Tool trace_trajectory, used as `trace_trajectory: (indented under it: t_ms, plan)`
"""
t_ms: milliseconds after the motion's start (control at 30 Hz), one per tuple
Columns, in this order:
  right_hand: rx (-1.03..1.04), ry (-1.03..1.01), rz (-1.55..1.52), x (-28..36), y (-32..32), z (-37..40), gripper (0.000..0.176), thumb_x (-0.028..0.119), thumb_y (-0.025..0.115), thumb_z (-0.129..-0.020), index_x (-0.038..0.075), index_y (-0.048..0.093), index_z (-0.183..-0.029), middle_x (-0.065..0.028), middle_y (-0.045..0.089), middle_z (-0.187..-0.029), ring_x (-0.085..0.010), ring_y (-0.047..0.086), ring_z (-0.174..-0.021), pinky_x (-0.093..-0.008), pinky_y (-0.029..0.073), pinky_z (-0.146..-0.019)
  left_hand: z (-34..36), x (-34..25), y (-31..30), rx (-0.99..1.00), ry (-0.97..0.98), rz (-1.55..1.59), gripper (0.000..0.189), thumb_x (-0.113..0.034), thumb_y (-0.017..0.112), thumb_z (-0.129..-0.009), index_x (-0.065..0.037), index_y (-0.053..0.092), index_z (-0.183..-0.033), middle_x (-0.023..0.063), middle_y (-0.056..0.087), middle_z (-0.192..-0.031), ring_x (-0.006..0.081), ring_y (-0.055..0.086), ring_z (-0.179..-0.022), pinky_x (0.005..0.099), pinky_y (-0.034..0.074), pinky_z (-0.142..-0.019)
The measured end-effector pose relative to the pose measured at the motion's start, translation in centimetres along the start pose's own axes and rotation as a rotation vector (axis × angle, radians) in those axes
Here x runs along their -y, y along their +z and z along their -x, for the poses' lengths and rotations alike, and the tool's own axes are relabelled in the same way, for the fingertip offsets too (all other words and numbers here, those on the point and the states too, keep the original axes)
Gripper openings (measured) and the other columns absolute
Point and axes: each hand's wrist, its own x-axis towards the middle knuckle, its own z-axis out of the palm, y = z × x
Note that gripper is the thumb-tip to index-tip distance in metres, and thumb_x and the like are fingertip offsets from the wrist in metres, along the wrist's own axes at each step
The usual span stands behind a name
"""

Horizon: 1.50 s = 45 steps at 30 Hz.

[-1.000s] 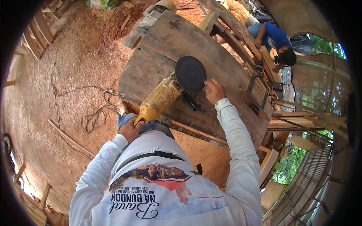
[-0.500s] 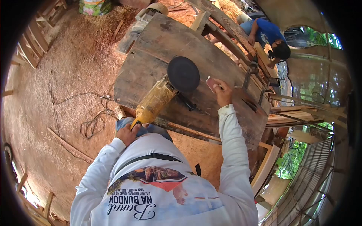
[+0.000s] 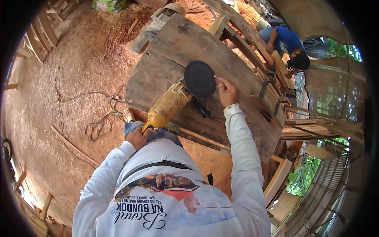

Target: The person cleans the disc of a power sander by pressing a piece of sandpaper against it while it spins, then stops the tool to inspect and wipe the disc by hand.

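My left hand (image 3: 137, 138) is closed around the rear handle of a worn yellow angle grinder (image 3: 169, 104), held close to my waist. At its front end a round black disc (image 3: 199, 79) faces up, and a black side handle (image 3: 201, 108) sticks out to the right. My right hand (image 3: 228, 92) is closed in a pinch, fingertips right at the disc's right edge. The small piece in that pinch is mostly hidden by the fingers. Below the grinder is a worn, dusty wooden tabletop (image 3: 166, 51).
A person in a blue shirt (image 3: 285, 38) bends over timber at the upper right. A motor (image 3: 169, 11) sits at the table's far end. A cord (image 3: 94, 128) lies looped on the sawdust-covered floor (image 3: 87, 75). Stacked boards (image 3: 304, 129) are on the right.
My right hand has moved left, bringing the small reddish piece it pinched from beside the disc to its edge. My left hand keeps its grip on the grinder. The view has shifted slightly.
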Motion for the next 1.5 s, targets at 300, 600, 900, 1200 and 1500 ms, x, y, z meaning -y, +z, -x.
trace_trajectory:
  t_ms: [300, 600, 900, 1200, 1500]
  plan:
    - [0.089, -0.338, 0.06, 2.2, 2.6, -0.5, 0.029, -0.005, 0.064, -0.079, 0.009, 0.074, -0.103, -0.0096, 0.075, -0.099, -0.0318, 0.067, -0.083, -0.0422, 0.055, -0.077, 0.2, 0.6, 0.4, -0.026, 0.222, -0.207, 0.043, -0.035, 0.042, -0.104, -0.029, 0.044, -0.146, 0.0307, 0.06, -0.115, 0.0494, 0.069, -0.084, 0.0545, 0.057, -0.072]
    - [0.141, -0.277, 0.046, 2.1, 2.6, 0.0, 0.028, -0.007, 0.064, -0.079, 0.006, 0.074, -0.101, -0.0105, 0.075, -0.094, -0.0311, 0.066, -0.082, -0.0405, 0.055, -0.077, 0.3, 0.2, -0.3, 0.021, 0.231, -0.26, 0.045, -0.035, 0.044, -0.102, -0.027, 0.044, -0.146, 0.0314, 0.059, -0.117, 0.0492, 0.069, -0.085, 0.0543, 0.057, -0.073]
    - [0.138, -0.271, 0.061, 1.2, 2.2, 0.1, 0.024, -0.007, 0.065, -0.079, 0.006, 0.073, -0.097, -0.0117, 0.074, -0.089, -0.0321, 0.066, -0.081, -0.0421, 0.055, -0.076, 0.4, -0.2, -0.6, 0.009, 0.188, -0.202, 0.039, -0.039, 0.036, -0.107, -0.032, 0.047, -0.143, 0.0308, 0.059, -0.119, 0.0496, 0.069, -0.089, 0.0547, 0.057, -0.077]
    - [0.137, -0.244, 0.071, -0.2, 1.6, 0.6, 0.023, -0.008, 0.063, -0.08, 0.006, 0.072, -0.096, -0.0119, 0.074, -0.09, -0.0335, 0.066, -0.082, -0.0435, 0.054, -0.076, 0.3, 0.4, -0.2, -0.005, 0.223, -0.266, 0.038, -0.039, 0.037, -0.107, -0.031, 0.048, -0.142, 0.0303, 0.059, -0.117, 0.0496, 0.069, -0.086, 0.0544, 0.058, -0.073]
    - [0.146, -0.196, 0.089, -1.5, 1.3, 1.5, 0.024, -0.007, 0.061, -0.081, 0.007, 0.071, -0.097, -0.0134, 0.074, -0.09, -0.0358, 0.065, -0.084, -0.0458, 0.052, -0.08, 0.9, -1.1, -1.6, -0.012, 0.108, -0.103, 0.038, -0.043, 0.035, -0.107, -0.031, 0.049, -0.141, 0.0325, 0.059, -0.117, 0.0508, 0.068, -0.087, 0.0548, 0.057, -0.074]
